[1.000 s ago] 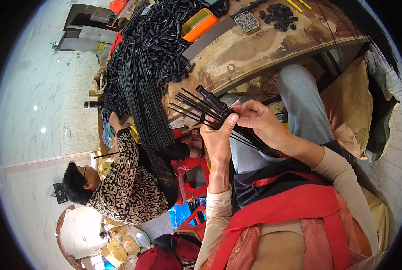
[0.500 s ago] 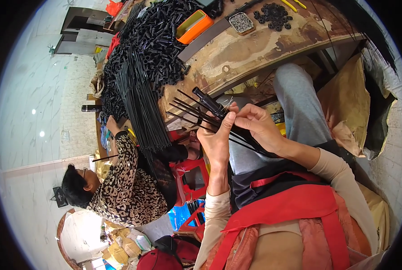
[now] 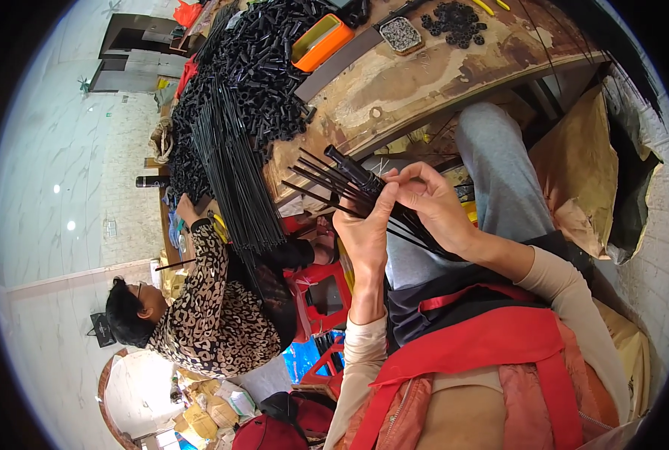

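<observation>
Black-and-tan cloth (image 3: pixel 225 326) is covering a co-worker's back at the left, and the co-worker's hand (image 3: pixel 188 212) is reaching to the worktop (image 3: pixel 379 97). Next, a long rod bundle (image 3: pixel 233 176) is hanging off the worktop, lying against a heap of short black tubes (image 3: pixel 263 64). An orange box (image 3: pixel 336 52) is sitting just beside the heap. Nearer the middle, the left hand (image 3: pixel 362 236) is gripping fanned black rods (image 3: pixel 338 182) and a thicker black tube (image 3: pixel 353 169), holding them aslant above the lap. The right hand (image 3: pixel 435 214) is keeping thumb and fingertips close together beside that tube; what they are pinching is too small to tell. Farther right, black rings (image 3: pixel 454 26) are lying clustered, and a brown sack (image 3: pixel 574 172) is standing past the worktop.
</observation>
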